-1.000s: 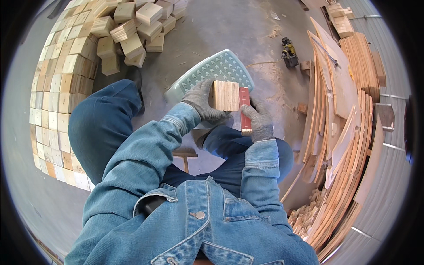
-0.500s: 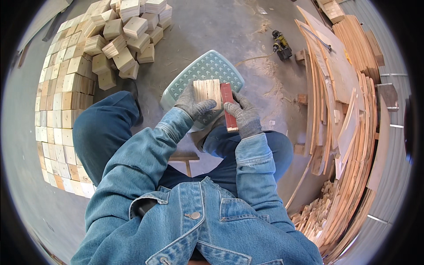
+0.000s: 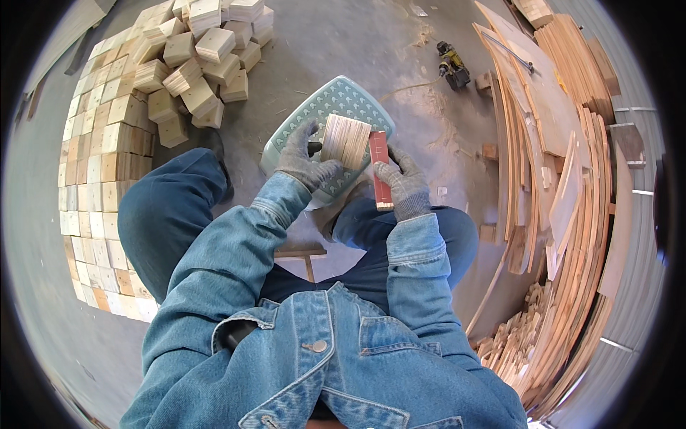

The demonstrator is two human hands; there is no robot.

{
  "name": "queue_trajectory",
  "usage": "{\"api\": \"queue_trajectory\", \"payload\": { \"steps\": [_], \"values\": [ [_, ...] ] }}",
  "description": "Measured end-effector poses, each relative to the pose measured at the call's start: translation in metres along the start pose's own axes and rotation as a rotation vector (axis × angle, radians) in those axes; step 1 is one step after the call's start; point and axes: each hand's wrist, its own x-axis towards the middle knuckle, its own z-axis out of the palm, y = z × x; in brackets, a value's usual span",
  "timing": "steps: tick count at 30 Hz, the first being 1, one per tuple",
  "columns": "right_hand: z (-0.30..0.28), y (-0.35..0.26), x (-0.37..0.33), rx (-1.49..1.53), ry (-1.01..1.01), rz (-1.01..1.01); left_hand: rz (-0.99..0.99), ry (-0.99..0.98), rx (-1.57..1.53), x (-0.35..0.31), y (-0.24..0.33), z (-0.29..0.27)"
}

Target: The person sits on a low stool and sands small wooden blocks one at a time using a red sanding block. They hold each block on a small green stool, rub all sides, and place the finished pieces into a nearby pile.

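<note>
Block (image 3: 346, 141) turned slightly over stool (image 3: 341, 96) edge, left hand (image 3: 304, 159) now spread, right hand (image 3: 404, 180) clamped on red bar (image 3: 379, 147): hold looks looser.

A black-and-yellow power drill (image 3: 453, 66) rests on the grey floor (image 3: 314, 46) near scattered sawdust (image 3: 444, 129). Further right, a metal rod (image 3: 509, 52) lies on stacked wooden boards (image 3: 534, 111); short wood strips (image 3: 511, 343) are heaped alongside.

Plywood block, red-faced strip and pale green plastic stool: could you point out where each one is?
Plywood block (image 3: 346, 141): head view, on its layered face.
Red-faced strip (image 3: 381, 170): head view, on the middle of its red face.
Pale green plastic stool (image 3: 346, 98): head view, on its patterned top.
</note>
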Motion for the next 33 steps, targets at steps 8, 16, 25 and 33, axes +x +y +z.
{"api": "queue_trajectory", "payload": {
  "steps": [8, 16, 25, 33],
  "values": [
    [-0.008, -0.012, -0.024, -0.171, -0.028, 0.025, -0.090, -0.064, 0.036, 0.011, -0.005, -0.003],
    [-0.012, -0.020, -0.043, -0.176, -0.163, 0.067, 0.023, -0.124, 0.257, -0.002, -0.003, -0.007],
    [-0.020, 0.002, -0.053, -0.388, -0.161, 0.022, 0.096, -0.182, 0.617, 0.004, -0.003, -0.008],
    [-0.024, 0.023, -0.048, -0.494, -0.077, 0.000, 0.106, -0.275, 0.488, 0.013, -0.010, 0.003]
  ]
}}
